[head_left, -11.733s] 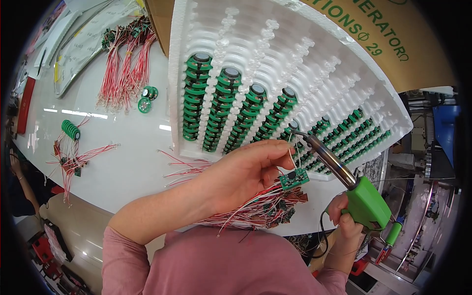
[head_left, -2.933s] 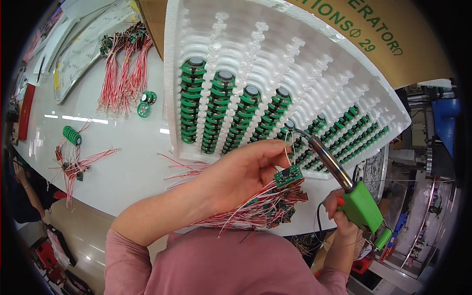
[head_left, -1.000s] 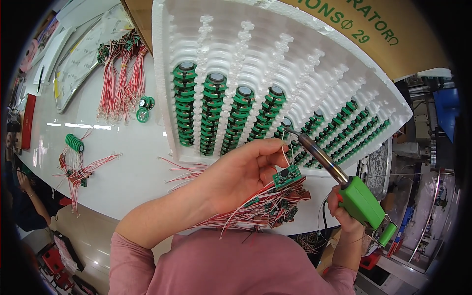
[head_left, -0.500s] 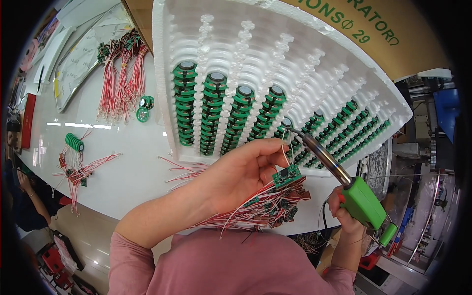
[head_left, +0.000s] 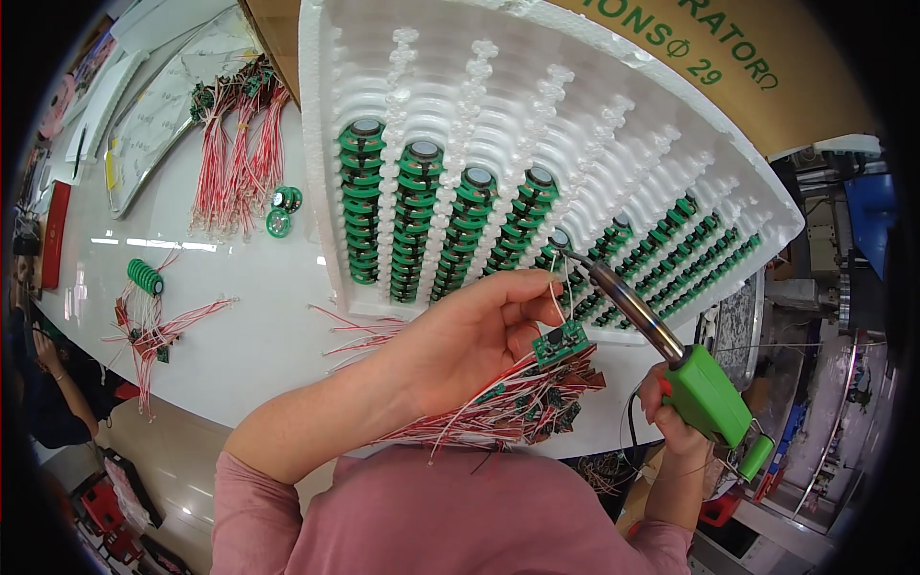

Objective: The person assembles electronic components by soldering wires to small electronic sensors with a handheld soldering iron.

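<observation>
Pinching a thin white wire (head_left: 555, 280) between thumb and forefinger, left hand (head_left: 484, 321), by the look of it; remaining fingers curled behind. Right hand (head_left: 676, 417): fingers wrapped round the green handle of a soldering gun (head_left: 707, 391), its barrel slanting up and left, bent tip just above the left fingertips. Tip is at or very near the green disc (head_left: 559, 240), seated in a foam tray (head_left: 319, 192) beyond the fingers; touching or not, can't tell.

Small green circuit board (head_left: 560, 343) hangs by the wires just below and right of the left fingertips, tilted, in front of a red-and-white wire bundle (head_left: 479, 398). Bundle lies under the left hand on the counter (head_left: 244, 359). Rows of similar discs (head_left: 361, 216) fill part of the tray, left and right of the fingers. More bundled boards (head_left: 249, 134) well off to the left.

Handling, judged: board very light, stiff; hold by edges, off components. Wire limp, easily bent, joints likely fragile; pinch the insulation short of the hot end, no tugging. Disc light, rigid rim; take by the rim. Gun heavier, front-weighted; grip handle only, metal barrel presumably hot.
</observation>
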`<state>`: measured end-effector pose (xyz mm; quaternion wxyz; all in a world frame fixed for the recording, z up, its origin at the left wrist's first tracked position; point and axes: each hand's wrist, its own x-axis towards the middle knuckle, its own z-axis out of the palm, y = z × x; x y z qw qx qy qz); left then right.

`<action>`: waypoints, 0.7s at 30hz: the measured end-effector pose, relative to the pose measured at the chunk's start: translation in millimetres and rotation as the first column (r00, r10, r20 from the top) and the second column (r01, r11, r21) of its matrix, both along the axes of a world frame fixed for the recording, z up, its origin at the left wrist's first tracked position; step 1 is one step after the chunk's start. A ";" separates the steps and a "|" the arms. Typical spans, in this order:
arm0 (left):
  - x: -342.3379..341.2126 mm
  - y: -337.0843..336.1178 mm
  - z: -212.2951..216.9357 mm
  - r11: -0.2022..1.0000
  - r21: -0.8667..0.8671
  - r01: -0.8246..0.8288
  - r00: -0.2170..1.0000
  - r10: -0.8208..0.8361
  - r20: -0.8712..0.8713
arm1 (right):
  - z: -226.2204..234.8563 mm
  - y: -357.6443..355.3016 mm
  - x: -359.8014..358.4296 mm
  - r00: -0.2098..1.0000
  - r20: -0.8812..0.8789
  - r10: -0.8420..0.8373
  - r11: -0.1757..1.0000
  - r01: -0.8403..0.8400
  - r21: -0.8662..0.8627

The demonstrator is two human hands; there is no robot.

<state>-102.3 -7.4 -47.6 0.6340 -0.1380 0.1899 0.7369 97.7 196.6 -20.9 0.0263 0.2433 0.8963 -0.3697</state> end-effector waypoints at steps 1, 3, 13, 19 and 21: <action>0.1 -0.2 -0.3 1.000 -0.001 0.001 1.000 -0.001 -0.005 | 0.2 -0.4 -0.2 1.000 0.000 0.000 1.000 0.000 0.000; -0.1 -0.5 -0.1 1.000 -0.005 0.005 1.000 -0.005 0.001 | 1.0 -1.8 -0.9 1.000 -0.009 -0.014 1.000 0.014 -0.008; -0.1 -0.1 2.2 1.000 0.002 -0.002 1.000 0.002 0.012 | 0.5 -1.5 -0.7 0.999 0.039 0.001 0.982 -0.008 0.189; 0.2 0.3 1.2 1.000 0.003 -0.007 1.000 0.007 0.006 | -2.0 -0.4 0.7 0.999 0.040 -0.006 0.982 -0.002 0.187; 0.1 -0.9 1.2 1.000 0.002 -0.007 1.000 0.007 0.009 | -1.9 0.1 1.5 0.999 0.036 -0.039 0.990 0.033 0.136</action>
